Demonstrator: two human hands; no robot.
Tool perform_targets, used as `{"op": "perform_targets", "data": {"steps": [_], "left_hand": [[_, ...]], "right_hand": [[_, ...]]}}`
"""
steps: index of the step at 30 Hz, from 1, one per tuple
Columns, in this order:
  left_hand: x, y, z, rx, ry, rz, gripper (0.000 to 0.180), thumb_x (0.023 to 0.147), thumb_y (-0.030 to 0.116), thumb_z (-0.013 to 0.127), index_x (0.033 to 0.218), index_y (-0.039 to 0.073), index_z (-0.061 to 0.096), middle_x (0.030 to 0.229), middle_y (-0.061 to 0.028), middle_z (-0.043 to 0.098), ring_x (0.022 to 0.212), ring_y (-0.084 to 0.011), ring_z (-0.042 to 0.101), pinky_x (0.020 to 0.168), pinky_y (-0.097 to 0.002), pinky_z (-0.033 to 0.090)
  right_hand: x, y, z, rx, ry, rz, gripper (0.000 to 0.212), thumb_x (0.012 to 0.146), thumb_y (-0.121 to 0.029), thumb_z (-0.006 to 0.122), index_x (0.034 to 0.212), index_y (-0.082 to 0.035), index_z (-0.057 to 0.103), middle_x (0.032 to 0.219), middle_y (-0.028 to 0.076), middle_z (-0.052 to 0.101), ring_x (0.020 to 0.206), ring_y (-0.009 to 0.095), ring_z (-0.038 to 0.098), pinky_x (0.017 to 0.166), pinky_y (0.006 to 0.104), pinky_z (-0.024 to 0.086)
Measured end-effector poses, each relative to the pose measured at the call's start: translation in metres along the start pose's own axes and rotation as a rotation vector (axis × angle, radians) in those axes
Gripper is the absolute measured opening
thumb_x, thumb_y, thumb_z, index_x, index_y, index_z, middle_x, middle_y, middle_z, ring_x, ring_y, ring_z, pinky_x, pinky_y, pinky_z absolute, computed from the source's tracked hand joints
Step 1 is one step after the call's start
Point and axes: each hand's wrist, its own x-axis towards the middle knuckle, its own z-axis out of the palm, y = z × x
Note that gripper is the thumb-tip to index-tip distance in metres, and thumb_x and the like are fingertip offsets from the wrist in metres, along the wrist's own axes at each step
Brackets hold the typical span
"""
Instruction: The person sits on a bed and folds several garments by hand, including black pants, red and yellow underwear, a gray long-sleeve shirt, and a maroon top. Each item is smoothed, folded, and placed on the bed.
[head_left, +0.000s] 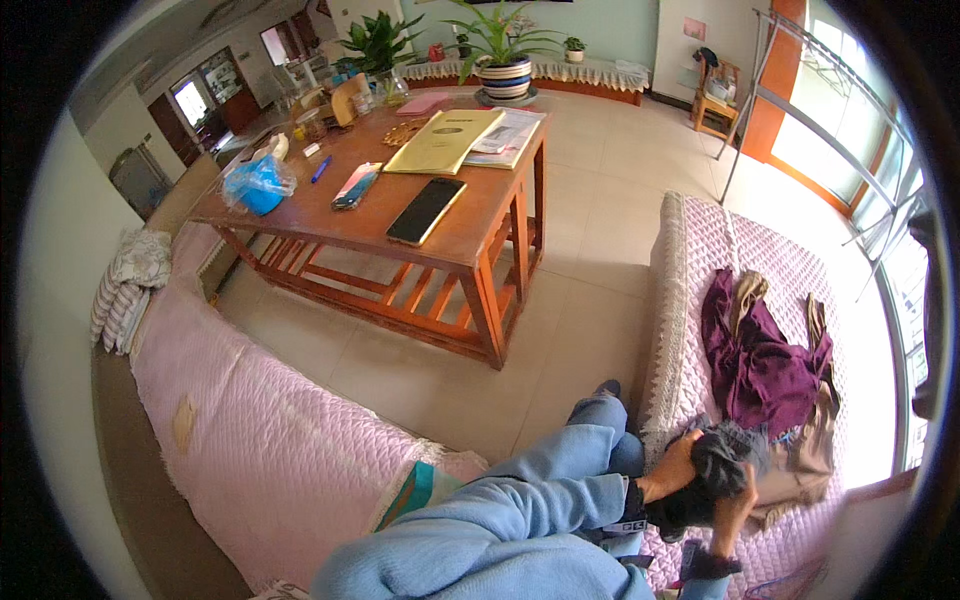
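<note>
A dark grey bunched-up piece of clothing point(722, 458) is held between my hands over the pink quilted seat on the right. My left hand point(673, 470) grips its left side, with the fingers partly tucked behind the cloth. On its lower right side, my right hand point(734, 506) closes on a fold. Just beyond the bundle, a crumpled dark purple satin garment point(762, 365) lies on the seat. Tan clothing point(805, 465) spreads beside and partly beneath it. Darker fabric hangs below my left hand; whether it belongs to the same bundle I cannot tell.
A wooden table point(360, 225) ahead carries a smartphone point(427, 211), a yellow booklet point(445, 140), a blue plastic-wrapped container point(259, 186) and a potted plant point(503, 78). A pink quilted sofa point(270, 430) curves along the left. A metal drying rack point(830, 60) stands at the far right.
</note>
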Motion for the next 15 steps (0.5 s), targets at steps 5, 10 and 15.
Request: {"op": "perform_targets", "data": {"steps": [5,10,15], "left_hand": [[-0.001,-0.002,-0.009,0.431,-0.248,-0.035,0.026,0.078,0.014,0.063,0.097,0.001,0.051,0.085,-0.0259,0.06,0.088,-0.0438,0.058,0.067,-0.0465,0.047],[0.017,-0.001,-0.03,0.277,-0.115,-0.066,0.017,0.082,0.015,0.057,0.094,0.003,0.056,0.091,-0.0171,0.059,0.092,-0.031,0.056,0.082,-0.0407,0.043],[0.001,0.014,-0.016,0.162,-0.164,0.057,0.016,0.08,0.014,0.063,0.091,0.004,0.06,0.088,-0.012,0.065,0.085,-0.0267,0.064,0.075,-0.0346,0.049]], "right_hand": [[-0.01,-0.004,-0.005,0.264,0.141,0.058,0.019,0.08,-0.006,0.058,0.097,0.001,0.054,0.085,0.002,0.059,0.079,0.015,0.053,0.073,0.0279,0.045],[-0.026,-0.028,0.004,0.144,-0.126,0.078,0.042,0.074,-0.008,0.067,0.112,0.005,0.053,0.098,0.016,0.065,0.092,0.02,0.061,0.079,0.032,0.048],[-0.004,-0.026,-0.012,-0.216,-0.005,-0.016,0.034,0.073,-0.01,0.069,0.103,-0.005,0.055,0.086,0.021,0.063,0.083,0.04,0.061,0.067,0.0376,0.049]]}}
